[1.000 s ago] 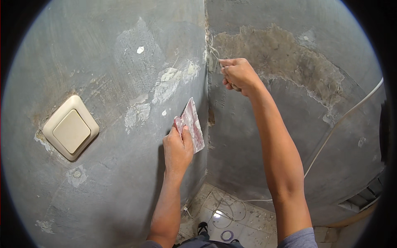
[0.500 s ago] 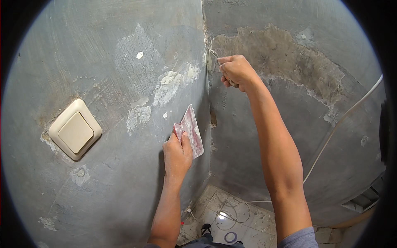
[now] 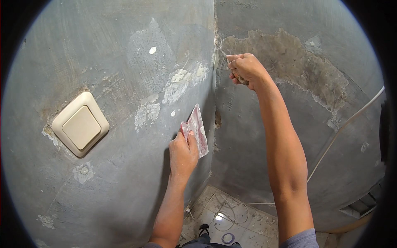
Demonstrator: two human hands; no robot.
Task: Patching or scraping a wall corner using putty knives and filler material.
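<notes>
My left hand (image 3: 183, 155) is closed around the grip of a pinkish putty spreader (image 3: 199, 131), whose wide blade is smeared with pale filler. It is held in front of the left wall, short of the corner. Higher up, my right hand (image 3: 250, 71) grips a small putty knife (image 3: 223, 52). Its thin blade points left at the wall corner (image 3: 216, 58), where the edge looks rough and whitish; whether the tip touches is hard to see. Most of the knife's handle is hidden in my fist. Beside that hand, a rough brown bare patch (image 3: 289, 58) spreads over the right wall.
A cream light switch (image 3: 82, 125) sits on the left grey wall, near whitish filler patches (image 3: 178, 87). A white cable (image 3: 343, 128) crosses the right wall. Below, a coiled cable (image 3: 225, 215) and a roll of tape (image 3: 228, 238) lie on the dusty tiled floor, near my foot (image 3: 204, 229).
The whole view has shifted a little, so walls and hands appear further right. Both hands keep their tools, and the knife stays at the corner.
</notes>
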